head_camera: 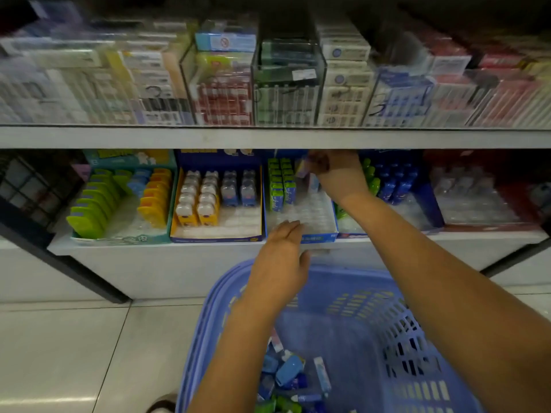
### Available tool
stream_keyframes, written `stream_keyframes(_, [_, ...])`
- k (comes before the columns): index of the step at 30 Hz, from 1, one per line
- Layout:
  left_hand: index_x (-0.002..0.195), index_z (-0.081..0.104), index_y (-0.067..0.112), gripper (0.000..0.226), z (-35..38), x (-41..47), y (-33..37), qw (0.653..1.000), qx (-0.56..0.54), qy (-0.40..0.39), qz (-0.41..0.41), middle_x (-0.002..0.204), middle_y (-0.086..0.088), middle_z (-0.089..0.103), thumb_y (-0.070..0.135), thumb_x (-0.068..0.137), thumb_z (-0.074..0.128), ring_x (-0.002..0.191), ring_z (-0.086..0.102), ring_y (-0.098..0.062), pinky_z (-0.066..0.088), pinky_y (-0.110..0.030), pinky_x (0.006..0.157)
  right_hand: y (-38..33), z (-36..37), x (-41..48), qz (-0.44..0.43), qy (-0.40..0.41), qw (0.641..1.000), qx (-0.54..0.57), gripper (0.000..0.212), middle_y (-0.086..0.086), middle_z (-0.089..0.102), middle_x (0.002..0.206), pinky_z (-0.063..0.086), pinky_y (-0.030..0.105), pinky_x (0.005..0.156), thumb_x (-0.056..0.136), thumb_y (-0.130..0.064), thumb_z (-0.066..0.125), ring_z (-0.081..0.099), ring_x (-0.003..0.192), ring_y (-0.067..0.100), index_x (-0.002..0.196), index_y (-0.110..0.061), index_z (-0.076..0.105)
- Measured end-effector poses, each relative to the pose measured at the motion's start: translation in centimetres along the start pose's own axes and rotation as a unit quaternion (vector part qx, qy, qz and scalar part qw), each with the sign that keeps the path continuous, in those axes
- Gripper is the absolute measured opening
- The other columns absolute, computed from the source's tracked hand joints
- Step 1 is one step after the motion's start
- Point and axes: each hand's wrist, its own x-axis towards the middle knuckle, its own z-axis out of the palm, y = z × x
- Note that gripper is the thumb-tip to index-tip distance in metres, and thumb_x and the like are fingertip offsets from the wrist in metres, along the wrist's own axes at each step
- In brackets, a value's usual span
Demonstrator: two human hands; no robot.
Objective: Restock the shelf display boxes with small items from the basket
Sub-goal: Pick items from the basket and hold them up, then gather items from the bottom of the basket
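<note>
A small packet (pixel 302 168) is pinched in the right hand (pixel 337 171) over a half-filled display box (pixel 317 235); the left hand (pixel 283 248) is spread, empty. Many items are left in the basket (pixel 417 338).

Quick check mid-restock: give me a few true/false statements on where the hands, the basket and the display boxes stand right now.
1. The right hand is reaching into the back of the middle display box, holding a small item. True.
2. The left hand is inside the basket. False: it hovers flat and open at the box's front edge.
3. The blue basket is empty. False: small items lie at its bottom.
4. The middle display box has empty slots at the front. True.
</note>
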Motion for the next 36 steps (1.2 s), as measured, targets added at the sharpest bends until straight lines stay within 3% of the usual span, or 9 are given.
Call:
stream_keyframes(2, [0.148,0.029,0.013,0.054,0.2,0.1,-0.1,1.000,0.006,0.002,-0.003,0.155,0.000,0.027,0.025,0.099,0.046,0.143,0.021,-0.015,0.016,-0.018,0.111,0.2,0.3,0.9,0.003,-0.041,0.999,0.002,0.022,-0.014,0.057,0.056,0.046,0.008,0.070,0.093,-0.009,0.052,0.054,0.059,-0.006,0.083,0.004,0.067])
stream_keyframes(4, [0.149,0.028,0.014,0.054,0.3,0.1,-0.1,1.000,0.009,-0.001,-0.001,0.155,0.001,0.026,0.026,0.099,0.046,0.143,0.021,-0.015,0.017,-0.019,0.111,0.2,0.1,1.4,0.012,-0.046,0.999,0.021,0.018,-0.008,0.054,0.071,0.037,-0.003,0.061,0.094,-0.009,0.053,0.047,0.064,-0.004,0.092,0.004,0.065])
stream_keyframes(9, [0.148,0.029,0.014,0.055,0.4,0.1,-0.2,1.000,0.010,-0.002,-0.001,0.156,0.001,0.026,0.027,0.098,0.047,0.143,0.020,-0.015,0.016,-0.018,0.112,0.7,-0.6,2.8,0.023,-0.122,0.990,-0.062,0.019,-0.005,0.055,0.089,0.036,0.021,0.080,0.096,-0.018,0.050,0.049,0.090,0.011,0.099,-0.005,0.063])
stream_keyframes(18, [0.149,0.028,0.013,0.056,0.7,0.1,-0.3,1.000,0.019,-0.001,0.001,0.156,0.000,0.026,0.028,0.099,0.047,0.144,0.018,-0.015,0.014,-0.018,0.112,-0.2,-0.1,3.6,0.039,-0.173,0.968,-0.180,0.022,0.010,0.058,0.124,0.044,0.032,0.093,0.094,-0.022,0.053,0.053,0.114,0.028,0.111,-0.013,0.065])
stream_keyframes(22, [0.149,0.027,0.013,0.056,0.7,0.2,-0.4,1.000,0.016,-0.009,0.000,0.156,0.001,0.025,0.027,0.099,0.046,0.144,0.018,-0.014,0.014,-0.018,0.113,-0.5,0.4,4.5,0.086,-0.192,0.958,-0.195,0.027,0.006,0.052,0.077,0.034,0.026,0.051,0.095,-0.022,0.048,0.049,0.071,0.020,0.070,-0.011,0.049])
stream_keyframes(25, [0.149,0.026,0.012,0.056,0.6,0.3,-0.4,1.000,0.016,-0.016,-0.002,0.156,0.000,0.024,0.026,0.099,0.047,0.145,0.018,-0.015,0.015,-0.021,0.114,0.1,1.6,4.0,0.108,-0.145,0.970,-0.163,0.034,0.001,0.040,0.059,0.026,0.022,0.044,0.095,-0.013,0.037,0.036,0.051,0.013,0.061,-0.016,0.035])
stream_keyframes(29, [0.150,0.022,0.013,0.059,0.1,0.3,-0.4,0.999,0.022,-0.046,-0.005,0.158,-0.001,0.020,0.026,0.099,0.046,0.146,0.013,-0.015,0.014,-0.023,0.116,0.3,1.9,3.1,0.043,-0.099,0.964,-0.244,0.029,0.001,0.051,0.077,0.034,0.020,0.064,0.097,-0.014,0.038,0.046,0.078,0.017,0.071,-0.017,0.050])
stream_keyframes(32, [0.149,0.028,0.011,0.055,0.1,-0.3,0.2,1.000,0.000,-0.019,0.012,0.156,-0.002,0.024,0.023,0.098,0.048,0.146,0.013,-0.015,0.016,-0.024,0.115,-0.6,1.2,2.2,-0.016,-0.094,0.933,-0.347,0.026,0.011,0.053,0.123,0.034,0.029,0.095,0.097,-0.021,0.044,0.045,0.117,0.027,0.113,-0.008,0.060])
stream_keyframes(36, [0.111,0.064,0.008,0.022,1.5,-2.0,0.7,0.993,-0.070,0.092,0.030,0.112,-0.010,0.065,0.017,0.095,0.052,0.104,0.059,-0.028,0.048,-0.038,0.085,-1.4,-1.4,-2.7,-0.051,-0.061,0.959,-0.271,0.029,0.018,0.055,0.121,0.040,0.034,0.093,0.092,-0.036,0.054,0.049,0.115,0.033,0.108,-0.014,0.065])
